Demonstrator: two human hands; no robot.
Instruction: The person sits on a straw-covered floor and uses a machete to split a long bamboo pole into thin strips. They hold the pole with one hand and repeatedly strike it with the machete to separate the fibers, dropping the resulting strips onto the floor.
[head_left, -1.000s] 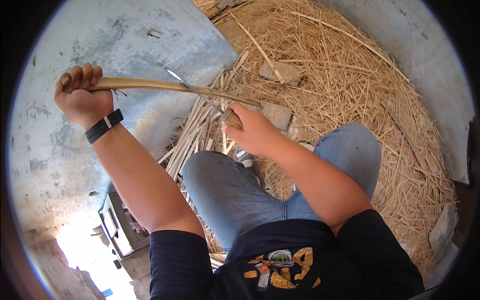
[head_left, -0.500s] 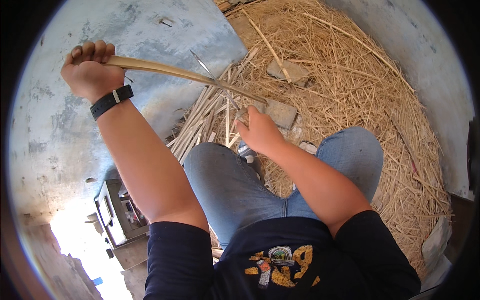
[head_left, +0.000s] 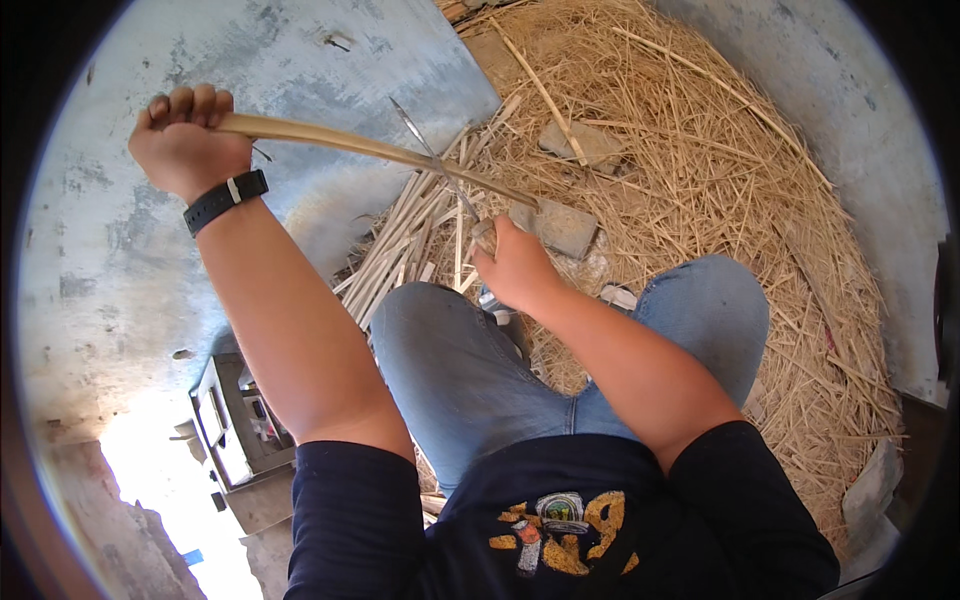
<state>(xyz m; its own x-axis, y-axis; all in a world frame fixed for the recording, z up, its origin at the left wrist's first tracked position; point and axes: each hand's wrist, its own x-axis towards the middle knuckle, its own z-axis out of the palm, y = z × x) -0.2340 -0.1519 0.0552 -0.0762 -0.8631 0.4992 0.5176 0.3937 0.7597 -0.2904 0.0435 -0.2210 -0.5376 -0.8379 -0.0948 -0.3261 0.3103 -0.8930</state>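
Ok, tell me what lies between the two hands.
In the head view: a long pale strip reaching from the left hand, crossed by a blade held in the right hand, with loose sticks and a blue-grey wall behind.

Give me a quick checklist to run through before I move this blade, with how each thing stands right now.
1. Left hand closed on the pale strip: ok, around its upper end.
2. Right hand around the knife handle: ok.
3. Left hand clear of the blade: ok, it grips well away from where the blade crosses the strip.
4. Knees out of the blade's line: ok, its tip points away from them.
5. Strip's lower end braced on the stone block: cannot tell, contact is unclear.
6. Gloves on: not ok, both hands are bare.
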